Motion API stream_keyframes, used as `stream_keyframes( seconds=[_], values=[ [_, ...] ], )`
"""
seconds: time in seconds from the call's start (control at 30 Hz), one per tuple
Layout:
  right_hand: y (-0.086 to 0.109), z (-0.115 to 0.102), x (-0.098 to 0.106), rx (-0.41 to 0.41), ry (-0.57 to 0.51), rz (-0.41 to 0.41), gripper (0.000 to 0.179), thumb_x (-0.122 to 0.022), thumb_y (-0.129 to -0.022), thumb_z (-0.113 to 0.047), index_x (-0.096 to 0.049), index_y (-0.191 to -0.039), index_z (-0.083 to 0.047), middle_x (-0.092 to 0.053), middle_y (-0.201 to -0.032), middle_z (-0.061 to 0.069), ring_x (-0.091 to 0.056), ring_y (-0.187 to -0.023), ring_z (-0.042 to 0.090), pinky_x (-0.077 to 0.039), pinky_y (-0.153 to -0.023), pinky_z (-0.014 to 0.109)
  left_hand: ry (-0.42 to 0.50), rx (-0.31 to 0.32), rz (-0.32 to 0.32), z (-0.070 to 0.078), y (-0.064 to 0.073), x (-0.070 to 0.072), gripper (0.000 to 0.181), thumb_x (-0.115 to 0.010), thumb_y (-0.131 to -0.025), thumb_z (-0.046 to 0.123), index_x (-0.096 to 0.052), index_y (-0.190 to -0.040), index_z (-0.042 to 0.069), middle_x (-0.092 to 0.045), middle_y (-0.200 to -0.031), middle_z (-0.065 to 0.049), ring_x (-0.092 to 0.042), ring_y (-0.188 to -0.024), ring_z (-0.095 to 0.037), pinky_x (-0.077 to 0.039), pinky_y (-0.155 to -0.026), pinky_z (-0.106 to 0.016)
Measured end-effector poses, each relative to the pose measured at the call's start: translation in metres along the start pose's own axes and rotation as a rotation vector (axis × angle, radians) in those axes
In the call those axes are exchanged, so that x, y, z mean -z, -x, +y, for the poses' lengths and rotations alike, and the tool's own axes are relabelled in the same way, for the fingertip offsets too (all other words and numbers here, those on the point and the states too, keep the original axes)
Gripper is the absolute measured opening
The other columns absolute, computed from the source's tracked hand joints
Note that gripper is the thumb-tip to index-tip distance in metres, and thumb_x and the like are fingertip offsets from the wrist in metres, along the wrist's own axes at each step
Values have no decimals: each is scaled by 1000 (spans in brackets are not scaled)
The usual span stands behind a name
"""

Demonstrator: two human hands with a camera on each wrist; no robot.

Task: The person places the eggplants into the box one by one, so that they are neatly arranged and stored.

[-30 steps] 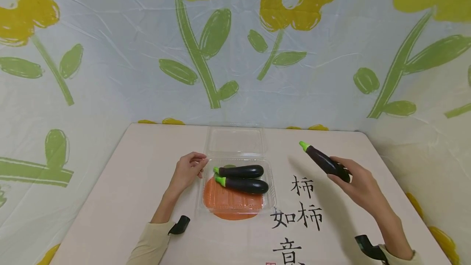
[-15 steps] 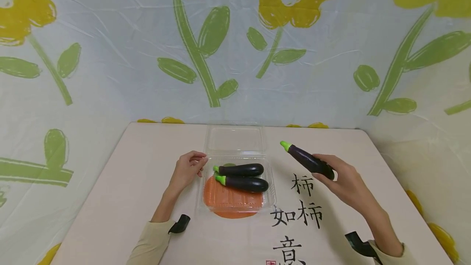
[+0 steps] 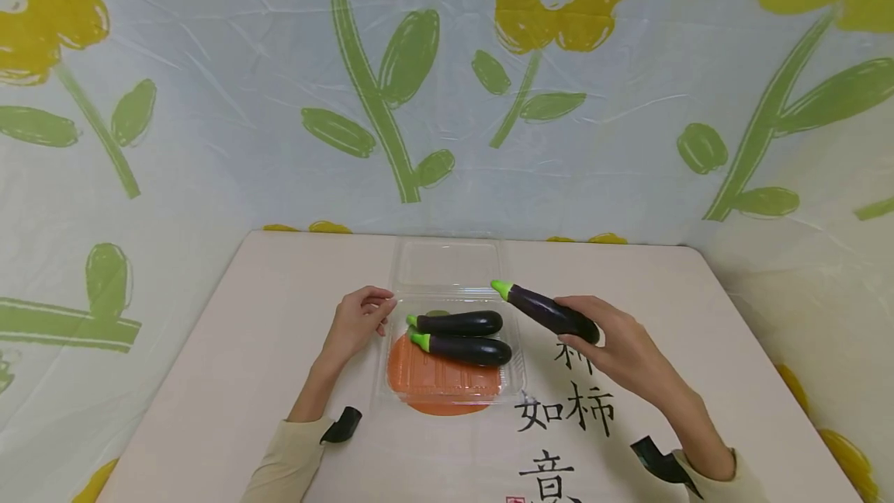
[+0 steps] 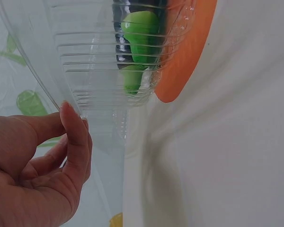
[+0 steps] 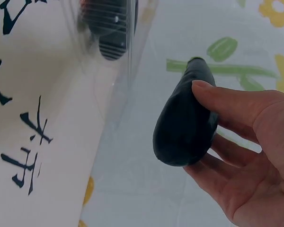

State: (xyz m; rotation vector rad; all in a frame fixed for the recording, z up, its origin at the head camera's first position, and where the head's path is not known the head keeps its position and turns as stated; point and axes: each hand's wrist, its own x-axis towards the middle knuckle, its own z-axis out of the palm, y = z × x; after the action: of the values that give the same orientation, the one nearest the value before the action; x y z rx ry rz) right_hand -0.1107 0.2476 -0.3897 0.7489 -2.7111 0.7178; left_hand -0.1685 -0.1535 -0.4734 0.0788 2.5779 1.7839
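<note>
A clear plastic clamshell box (image 3: 508, 390) lies with its lid (image 3: 447, 264) folded back. Inside, side by side, are two dark eggplants with green stems, a rear eggplant (image 3: 461, 323) and a front eggplant (image 3: 468, 351). At the box's left side, my left hand (image 3: 352, 326) pinches the rim (image 4: 54, 101) between thumb and forefinger, as the left wrist view shows. My right hand (image 3: 618, 344) grips a third eggplant (image 3: 548, 310) by its thick end, above the table. Its green stem points left, near the box's back right corner. The right wrist view shows the thumb (image 5: 213, 94) along this eggplant.
The pale table mat (image 3: 279, 270) bears black brush characters (image 3: 590, 410) right of the box and an orange printed shape (image 3: 447, 408) beneath it. A flower-patterned cloth (image 3: 244, 99) stands behind and at both sides of the table.
My right hand has moved left with the eggplant, bringing its stem from the table's right part to the box's back right corner. My left hand stays at the rim.
</note>
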Motion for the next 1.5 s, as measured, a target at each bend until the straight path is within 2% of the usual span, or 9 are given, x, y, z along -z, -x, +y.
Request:
stream_keyframes(
  seconds=[0.23, 0.5, 0.83, 1.17, 1.5],
  values=[
    [-8, -14, -12, 7, -50, -41, 55, -87, -82, -7, -65, -133, -10, -68, -128, 9, -69, -103, 24, -61, -77, 40, 5, -18, 4, 0, -1, 3, 23, -71, -99, 11, -68, -115, -5, -69, -94, -17, -62, -59, -16, -56, -57, -25],
    [-14, -22, -27, 122, -61, -41, 57, -88, -80, -3, -66, -132, -9, -68, -128, 5, -69, -109, 24, -61, -84, 41, 10, -13, -2, 0, 0, 2, 24, -70, -99, 13, -68, -115, -5, -69, -96, -19, -62, -58, -17, -56, -58, -24],
    [-20, -37, -47, 203, -77, -94, 58, -88, -81, -7, -65, -134, -10, -68, -129, 6, -68, -114, 25, -60, -87, 41, 8, -18, 2, -2, 0, 2, 23, -70, -99, 12, -68, -116, -4, -69, -94, -17, -62, -59, -18, -58, -58, -31],
    [-22, -50, -66, 180, -118, -205, 55, -86, -84, -10, -64, -135, -12, -65, -133, 11, -68, -114, 29, -61, -86, 40, 16, -35, -4, -3, -1, 0, 25, -70, -99, 12, -67, -116, -5, -69, -96, -19, -62, -60, -17, -56, -57, -25],
    [-23, -55, -83, 209, -126, -258, 52, -85, -85, -11, -65, -134, -13, -65, -134, 9, -68, -113, 26, -60, -88, 40, 27, -35, 1, -3, 0, 2, 24, -70, -99, 11, -68, -115, -6, -69, -95, -20, -62, -57, -16, -55, -57, -24]
  ],
)
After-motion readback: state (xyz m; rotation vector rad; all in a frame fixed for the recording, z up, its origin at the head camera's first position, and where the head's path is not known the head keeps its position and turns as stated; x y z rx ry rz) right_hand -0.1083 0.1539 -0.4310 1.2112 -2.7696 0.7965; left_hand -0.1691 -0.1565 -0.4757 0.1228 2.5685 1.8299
